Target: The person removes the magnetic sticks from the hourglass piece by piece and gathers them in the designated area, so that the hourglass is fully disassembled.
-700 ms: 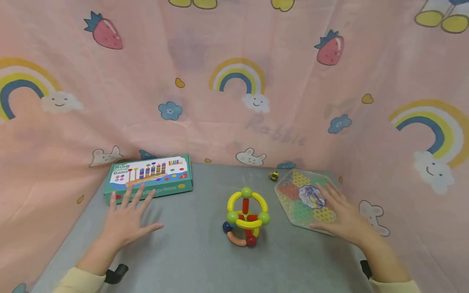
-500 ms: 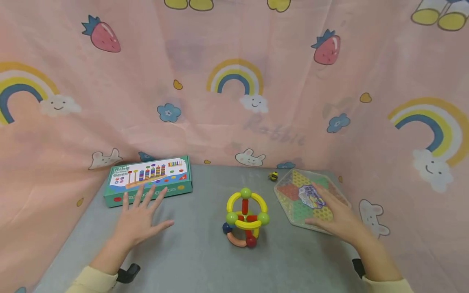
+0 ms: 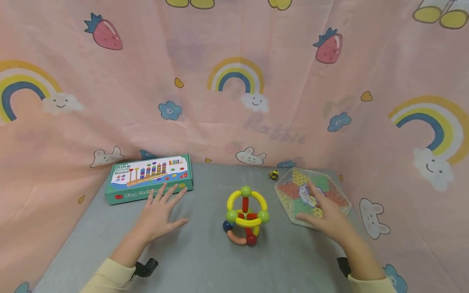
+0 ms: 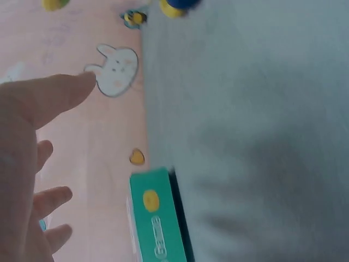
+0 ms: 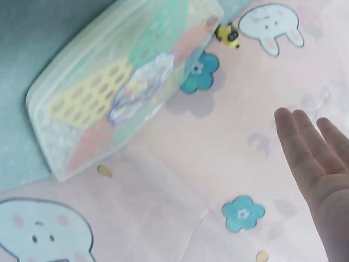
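Observation:
Between the two hands stands a ball-and-stick toy of yellow curved rods, green balls and red sticks, with a blue ball, a red ball and an orange curved rod low at its front. To its left, my left hand hovers with fingers spread, holding nothing, in front of a green ring game box. On the other side, my right hand is held over the near edge of a clear hexagonal case with coloured perforated sections; nothing is in its grasp. Both wrist views show straight fingers, apart from any object.
A small yellow-and-black bee figure sits at the back of the grey table, left of the hexagonal case. A pink patterned cloth rises behind the table and along both sides.
My left hand has moved right, toward the toy, from in front of the box's left part. My right hand has shifted left and slightly nearer. The toy, box and case stay put.

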A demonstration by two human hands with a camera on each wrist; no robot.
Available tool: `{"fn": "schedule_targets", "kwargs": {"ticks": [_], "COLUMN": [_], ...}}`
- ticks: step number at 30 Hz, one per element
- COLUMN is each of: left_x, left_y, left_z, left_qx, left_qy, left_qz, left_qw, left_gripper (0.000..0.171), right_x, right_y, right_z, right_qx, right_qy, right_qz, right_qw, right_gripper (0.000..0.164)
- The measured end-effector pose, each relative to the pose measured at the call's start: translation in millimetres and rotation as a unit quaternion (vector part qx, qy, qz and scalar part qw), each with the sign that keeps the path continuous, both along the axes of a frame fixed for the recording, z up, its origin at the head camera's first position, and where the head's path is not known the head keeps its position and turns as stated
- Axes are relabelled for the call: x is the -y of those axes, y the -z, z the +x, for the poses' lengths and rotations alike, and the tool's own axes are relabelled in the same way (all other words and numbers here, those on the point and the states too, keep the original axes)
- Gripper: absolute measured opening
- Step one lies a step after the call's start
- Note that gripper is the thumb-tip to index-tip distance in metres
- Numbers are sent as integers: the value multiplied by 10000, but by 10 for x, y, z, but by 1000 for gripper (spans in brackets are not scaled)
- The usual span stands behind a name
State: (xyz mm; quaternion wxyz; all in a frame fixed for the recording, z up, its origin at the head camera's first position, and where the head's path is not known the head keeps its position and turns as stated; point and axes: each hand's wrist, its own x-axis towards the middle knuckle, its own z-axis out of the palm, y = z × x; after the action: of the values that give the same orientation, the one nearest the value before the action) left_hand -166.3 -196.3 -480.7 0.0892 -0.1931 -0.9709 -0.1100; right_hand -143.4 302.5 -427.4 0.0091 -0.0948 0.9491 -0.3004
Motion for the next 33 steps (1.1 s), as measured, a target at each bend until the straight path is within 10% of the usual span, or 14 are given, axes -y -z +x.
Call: {"fn": "schedule_targets", "kwargs": {"ticks": [8,11,14,21,26,33], "left_x": [-192,-291,-437,-820,-1052,-1268], "left_y": [11,70,121,71,-36,-156], "left_z": [-17,-5,21,27,-90,-149], "left_qx": [175,595,1062,1803,2289,2703], "left_qy": [130,355,574,329,430,324], "left_qz": [1376,2543,3667,4725,4977,4976], "left_qw": [9902,9646,9225,8621,8355,8236], "left_gripper": [70,60,52,45,43,42], "right_x": [252,311,363,536,638,776], "right_y": [158,185,192,232,263,272], "right_z": [-63,-97,-125,-187,-217,-216], "right_qx": [-181,-333,-372,60,137,243], "right_qy": [-219,-459,-759,-1110,-1193,-1436], "right_qz": [-375,-813,-1217,-1794,-1904,-2135], "right_qw": [9989,9951,9890,9775,9743,9660], "right_gripper": [107,105,102,101,103,103]}}
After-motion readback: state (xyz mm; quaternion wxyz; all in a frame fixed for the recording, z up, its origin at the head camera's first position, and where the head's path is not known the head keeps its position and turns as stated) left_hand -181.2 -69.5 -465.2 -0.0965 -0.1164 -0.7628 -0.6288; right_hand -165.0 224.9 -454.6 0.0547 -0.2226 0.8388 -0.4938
